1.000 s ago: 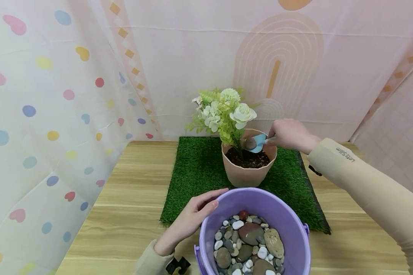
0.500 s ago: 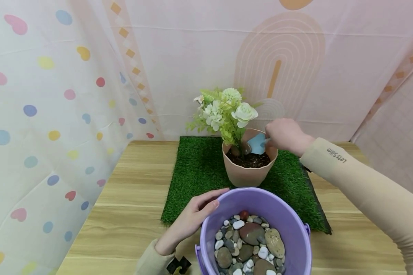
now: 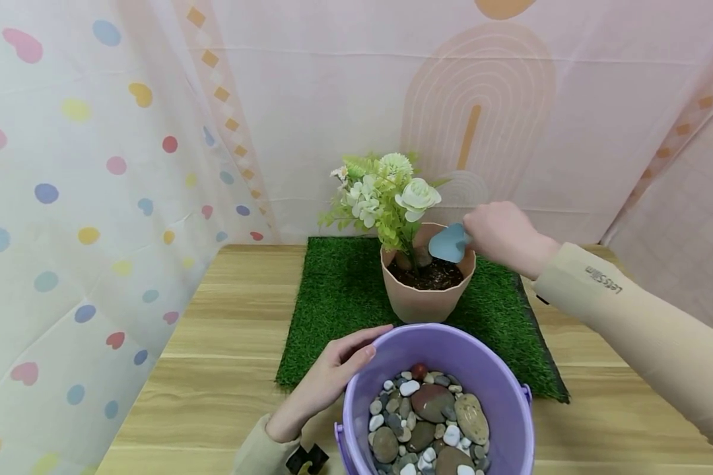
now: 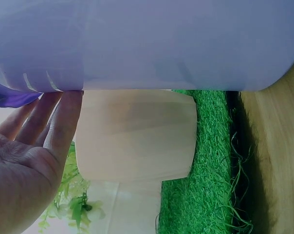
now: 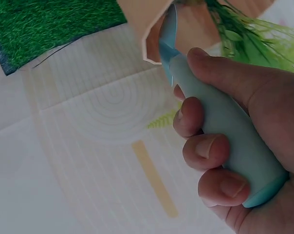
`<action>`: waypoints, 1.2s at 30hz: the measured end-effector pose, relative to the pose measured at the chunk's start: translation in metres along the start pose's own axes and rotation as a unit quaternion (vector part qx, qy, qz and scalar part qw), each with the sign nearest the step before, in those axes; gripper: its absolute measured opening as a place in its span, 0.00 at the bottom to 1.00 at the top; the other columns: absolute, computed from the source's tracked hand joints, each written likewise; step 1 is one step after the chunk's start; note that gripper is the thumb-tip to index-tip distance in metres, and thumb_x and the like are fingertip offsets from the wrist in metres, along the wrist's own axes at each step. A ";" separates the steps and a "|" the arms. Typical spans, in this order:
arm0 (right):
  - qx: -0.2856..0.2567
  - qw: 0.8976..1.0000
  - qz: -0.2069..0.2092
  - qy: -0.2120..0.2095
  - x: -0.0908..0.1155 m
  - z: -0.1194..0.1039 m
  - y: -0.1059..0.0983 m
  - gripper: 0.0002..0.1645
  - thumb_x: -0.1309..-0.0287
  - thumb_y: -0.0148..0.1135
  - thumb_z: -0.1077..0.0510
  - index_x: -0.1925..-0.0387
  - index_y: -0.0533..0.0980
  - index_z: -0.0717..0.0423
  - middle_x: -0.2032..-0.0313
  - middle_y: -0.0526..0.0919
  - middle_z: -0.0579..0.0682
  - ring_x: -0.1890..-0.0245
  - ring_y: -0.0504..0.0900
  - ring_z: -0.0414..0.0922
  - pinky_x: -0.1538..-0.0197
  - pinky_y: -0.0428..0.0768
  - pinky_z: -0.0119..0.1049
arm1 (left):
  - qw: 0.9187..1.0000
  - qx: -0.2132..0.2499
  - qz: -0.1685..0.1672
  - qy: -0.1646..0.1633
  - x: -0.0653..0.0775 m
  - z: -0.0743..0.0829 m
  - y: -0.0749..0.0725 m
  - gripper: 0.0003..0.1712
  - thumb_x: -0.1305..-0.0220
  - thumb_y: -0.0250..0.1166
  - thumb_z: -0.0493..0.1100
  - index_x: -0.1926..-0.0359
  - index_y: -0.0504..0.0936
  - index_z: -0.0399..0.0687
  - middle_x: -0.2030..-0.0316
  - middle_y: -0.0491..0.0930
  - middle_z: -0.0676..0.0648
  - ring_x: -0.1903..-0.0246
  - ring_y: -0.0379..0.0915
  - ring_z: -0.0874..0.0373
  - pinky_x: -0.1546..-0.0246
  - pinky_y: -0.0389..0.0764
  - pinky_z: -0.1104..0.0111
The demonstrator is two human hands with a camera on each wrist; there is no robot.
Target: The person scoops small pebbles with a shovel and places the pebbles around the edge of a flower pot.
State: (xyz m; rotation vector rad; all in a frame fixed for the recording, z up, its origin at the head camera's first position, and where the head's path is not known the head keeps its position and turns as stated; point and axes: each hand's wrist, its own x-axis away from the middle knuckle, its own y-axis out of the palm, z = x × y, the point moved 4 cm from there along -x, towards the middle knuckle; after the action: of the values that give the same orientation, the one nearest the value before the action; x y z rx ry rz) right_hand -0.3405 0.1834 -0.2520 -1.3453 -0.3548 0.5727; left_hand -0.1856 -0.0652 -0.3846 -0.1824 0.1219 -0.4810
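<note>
My right hand (image 3: 508,236) grips the pale blue-green handle (image 5: 220,117) of a small garden trowel (image 3: 448,244). Its blue blade hangs tilted over the right side of a peach flower pot (image 3: 424,305), with no stone visible on it. Inside the pot, brown stones (image 3: 423,256) lie on dark soil (image 3: 434,277) around the stem of white flowers (image 3: 386,191); leaves partly hide them. My left hand (image 3: 327,376) rests against a purple bucket (image 3: 513,396) at its left rim, and in the left wrist view its straight fingers (image 4: 64,117) touch the bucket's outer wall.
Pebbles and larger stones (image 3: 434,402) cover the bucket's bottom. The pot stands on a green turf mat (image 3: 333,297) on a wooden table (image 3: 214,369), behind the bucket. A patterned curtain (image 3: 309,119) hangs behind the table.
The trowel carried a brown stone, then tipped, and the stone now lies in the pot by the stem. My right hand has drawn the trowel slightly back right. The left hand stays put.
</note>
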 end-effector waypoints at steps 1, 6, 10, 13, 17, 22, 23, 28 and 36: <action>-0.007 1.000 0.001 0.004 0.004 0.001 -0.002 0.18 0.36 0.70 0.59 0.81 0.76 0.55 0.77 0.84 0.54 0.77 0.79 0.49 0.72 0.84 0.51 | 1.000 -0.001 0.001 0.000 0.000 0.000 0.000 0.27 0.16 0.50 0.45 0.24 0.71 0.44 0.28 0.75 0.38 0.39 0.81 0.69 0.41 0.83 0.72; -0.046 0.999 0.015 0.005 0.027 0.004 -0.011 0.20 0.34 0.70 0.57 0.82 0.76 0.52 0.83 0.77 0.47 0.80 0.70 0.44 0.76 0.74 0.42 | 1.000 -0.005 0.004 0.003 0.000 0.000 -0.001 0.26 0.16 0.50 0.45 0.24 0.72 0.46 0.29 0.76 0.38 0.39 0.82 0.64 0.41 0.84 0.71; -0.072 0.997 0.018 0.006 0.050 0.008 -0.018 0.18 0.33 0.70 0.55 0.81 0.80 0.49 0.85 0.75 0.42 0.83 0.69 0.41 0.78 0.67 0.38 | 1.000 -0.003 0.002 0.001 -0.001 0.000 -0.001 0.26 0.16 0.50 0.46 0.24 0.72 0.47 0.29 0.76 0.38 0.40 0.82 0.68 0.41 0.84 0.71; -0.089 0.996 0.015 0.010 0.066 0.009 -0.023 0.08 0.35 0.72 0.53 0.68 0.90 0.50 0.80 0.85 0.43 0.82 0.75 0.40 0.79 0.69 0.38 | 1.000 0.003 0.002 -0.001 -0.001 -0.001 -0.002 0.26 0.16 0.50 0.46 0.23 0.71 0.46 0.28 0.76 0.37 0.41 0.82 0.71 0.42 0.85 0.70; -0.101 0.995 0.021 0.014 0.088 0.005 -0.032 0.13 0.39 0.75 0.50 0.55 0.92 0.48 0.70 0.93 0.46 0.81 0.78 0.39 0.81 0.70 0.38 | 1.000 0.009 0.001 -0.002 0.000 -0.002 -0.003 0.27 0.16 0.50 0.46 0.23 0.70 0.45 0.28 0.76 0.37 0.41 0.82 0.72 0.42 0.85 0.70; -0.094 0.992 0.077 -0.021 0.112 -0.008 -0.042 0.13 0.45 0.80 0.50 0.57 0.92 0.45 0.71 0.92 0.42 0.82 0.75 0.34 0.81 0.70 0.35 | 1.000 0.008 0.003 -0.003 0.001 -0.002 -0.004 0.27 0.16 0.49 0.46 0.23 0.70 0.46 0.29 0.76 0.37 0.41 0.82 0.72 0.42 0.85 0.70; -0.091 0.991 0.088 -0.031 0.116 -0.010 -0.043 0.13 0.46 0.80 0.50 0.58 0.92 0.44 0.73 0.91 0.41 0.82 0.75 0.34 0.81 0.71 0.35 | 1.000 0.009 0.003 -0.004 0.001 -0.002 -0.004 0.26 0.16 0.49 0.46 0.23 0.70 0.46 0.29 0.76 0.37 0.41 0.82 0.72 0.42 0.85 0.70; -0.083 0.989 0.108 -0.059 0.129 -0.022 -0.042 0.13 0.49 0.82 0.50 0.59 0.91 0.41 0.77 0.85 0.36 0.82 0.73 0.31 0.81 0.69 0.32 | 1.000 0.007 0.003 0.000 0.000 -0.001 -0.002 0.27 0.16 0.49 0.45 0.23 0.70 0.43 0.29 0.76 0.36 0.41 0.81 0.73 0.41 0.84 0.71; -0.078 0.987 0.098 -0.100 0.145 -0.044 -0.032 0.10 0.47 0.81 0.47 0.62 0.88 0.35 0.79 0.77 0.33 0.83 0.71 0.29 0.82 0.68 0.28 | 1.000 0.008 0.001 0.002 0.000 -0.002 0.000 0.26 0.16 0.49 0.45 0.23 0.70 0.45 0.28 0.75 0.36 0.40 0.80 0.74 0.40 0.83 0.72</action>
State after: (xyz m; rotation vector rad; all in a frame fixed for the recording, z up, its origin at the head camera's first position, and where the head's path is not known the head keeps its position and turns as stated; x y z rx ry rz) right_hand -0.1922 0.2279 -0.2411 -1.4884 -0.4403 0.8617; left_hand -0.1864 -0.0655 -0.3864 -0.1657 0.1229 -0.4798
